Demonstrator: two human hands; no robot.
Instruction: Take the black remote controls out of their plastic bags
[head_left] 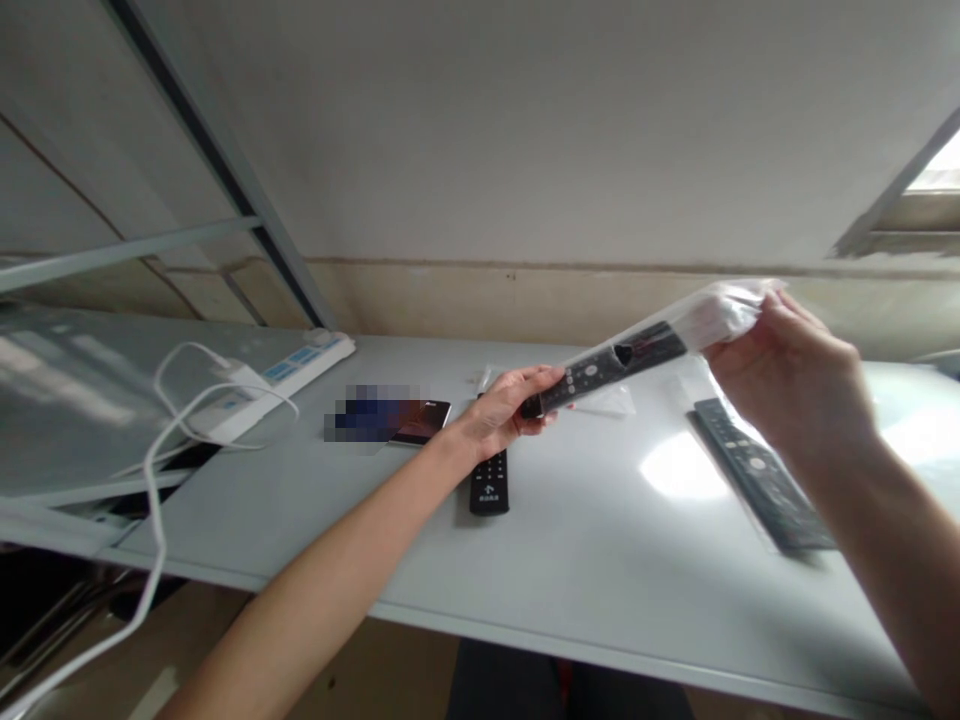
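Observation:
I hold a long black remote control (pixel 600 372) in the air over a white table (pixel 600 560). My left hand (pixel 502 412) is closed on its lower end. The remote's upper end sits inside a clear plastic bag (pixel 712 312), which my right hand (pixel 787 385) grips, fingers closed. Under my left hand a second black remote (pixel 489 485) lies flat on the table. A third black remote (pixel 761 485), wrapped in clear plastic, lies at the right below my right forearm.
A white power strip (pixel 289 378) with a plug and white cable (pixel 161 470) sits at the table's back left. A dark phone-like item (pixel 420 420) lies beside it. Grey metal frame bars (pixel 120 250) stand at left. The wall rises close behind the table.

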